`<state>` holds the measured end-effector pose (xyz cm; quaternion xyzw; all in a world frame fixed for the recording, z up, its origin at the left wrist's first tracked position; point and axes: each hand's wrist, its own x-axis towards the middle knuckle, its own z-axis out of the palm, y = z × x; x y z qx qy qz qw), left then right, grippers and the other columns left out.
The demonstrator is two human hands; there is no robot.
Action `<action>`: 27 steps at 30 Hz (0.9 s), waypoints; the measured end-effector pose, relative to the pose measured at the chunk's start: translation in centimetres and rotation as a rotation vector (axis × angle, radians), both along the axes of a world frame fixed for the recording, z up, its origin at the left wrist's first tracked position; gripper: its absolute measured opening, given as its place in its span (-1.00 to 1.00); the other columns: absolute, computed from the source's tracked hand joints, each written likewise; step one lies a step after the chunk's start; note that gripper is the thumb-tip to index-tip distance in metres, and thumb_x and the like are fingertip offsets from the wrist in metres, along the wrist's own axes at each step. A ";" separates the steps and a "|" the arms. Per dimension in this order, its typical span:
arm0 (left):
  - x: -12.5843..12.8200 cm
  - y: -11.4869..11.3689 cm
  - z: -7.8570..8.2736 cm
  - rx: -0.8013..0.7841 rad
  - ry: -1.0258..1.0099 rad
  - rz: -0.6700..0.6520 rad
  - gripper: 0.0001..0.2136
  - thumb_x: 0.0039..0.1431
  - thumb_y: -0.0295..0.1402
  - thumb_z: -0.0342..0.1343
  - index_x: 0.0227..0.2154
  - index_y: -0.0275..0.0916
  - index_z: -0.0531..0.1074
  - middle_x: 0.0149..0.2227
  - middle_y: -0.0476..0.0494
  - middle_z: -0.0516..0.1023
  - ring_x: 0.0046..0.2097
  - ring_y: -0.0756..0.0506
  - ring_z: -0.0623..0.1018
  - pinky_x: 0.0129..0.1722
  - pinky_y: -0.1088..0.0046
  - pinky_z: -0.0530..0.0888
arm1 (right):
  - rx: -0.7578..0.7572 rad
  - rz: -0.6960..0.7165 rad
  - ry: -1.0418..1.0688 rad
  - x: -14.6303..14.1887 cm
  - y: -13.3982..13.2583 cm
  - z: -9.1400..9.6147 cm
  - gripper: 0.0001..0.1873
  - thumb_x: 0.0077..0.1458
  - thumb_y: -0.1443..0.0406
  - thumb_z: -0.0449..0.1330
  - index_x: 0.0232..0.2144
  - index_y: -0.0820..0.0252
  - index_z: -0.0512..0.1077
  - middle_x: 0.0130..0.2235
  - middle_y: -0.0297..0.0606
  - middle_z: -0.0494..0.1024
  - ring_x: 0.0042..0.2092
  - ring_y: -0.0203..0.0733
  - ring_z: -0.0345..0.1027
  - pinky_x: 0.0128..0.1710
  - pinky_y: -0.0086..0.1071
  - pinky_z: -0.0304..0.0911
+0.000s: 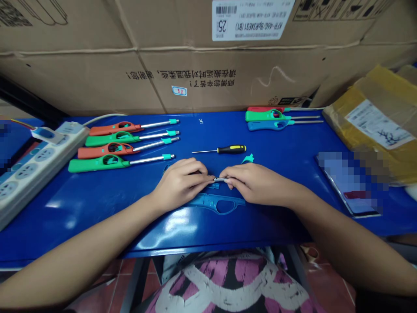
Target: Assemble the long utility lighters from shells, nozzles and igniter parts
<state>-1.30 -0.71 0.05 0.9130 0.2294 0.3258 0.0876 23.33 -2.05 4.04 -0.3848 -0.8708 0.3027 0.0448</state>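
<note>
A small silvery metal piece (220, 179) bridges the fingertips of my two hands above the blue table. Its right end is pinched by my right hand (252, 182). My left hand (184, 180) has its fingers closed at the left end; whatever else they cover is hidden. Below the hands lies a blue lighter shell half (224, 205) with an oval trigger opening. Another blue part (213, 186) shows partly from under my left hand. Beyond my right hand are a small turquoise plastic piece (248, 158) and a black and yellow screwdriver (231, 149).
Several red and green long-necked lighters (107, 150) lie in a row at left, beside a white power strip (42, 161). More lighters (269, 115) rest at the back right. A phone (350, 187) and a yellow-taped parcel (374, 113) are at right; a large cardboard box (182, 65) stands behind.
</note>
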 end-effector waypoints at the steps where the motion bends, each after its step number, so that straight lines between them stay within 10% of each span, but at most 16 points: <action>1: 0.0 0.0 0.0 0.009 0.004 0.003 -0.89 0.33 -0.41 0.17 -0.20 -0.23 0.60 -0.32 -0.11 0.55 -0.30 -0.03 0.48 -0.31 0.41 0.38 | -0.001 0.001 -0.007 0.0 0.0 0.0 -0.82 0.26 0.45 0.01 -0.28 0.21 0.41 -0.30 -0.26 0.53 -0.28 -0.21 0.40 -0.24 -0.36 0.15; 27: -0.1 0.2 0.3 0.099 0.066 0.028 -0.90 0.32 -0.36 0.19 -0.20 -0.19 0.59 -0.32 -0.07 0.57 -0.33 -0.02 0.44 -0.36 0.41 0.28 | 0.101 -0.012 0.016 0.1 -0.1 0.0 -0.77 0.33 0.35 0.04 -0.09 0.13 0.48 -0.13 -0.18 0.61 -0.12 -0.12 0.46 -0.16 -0.34 0.21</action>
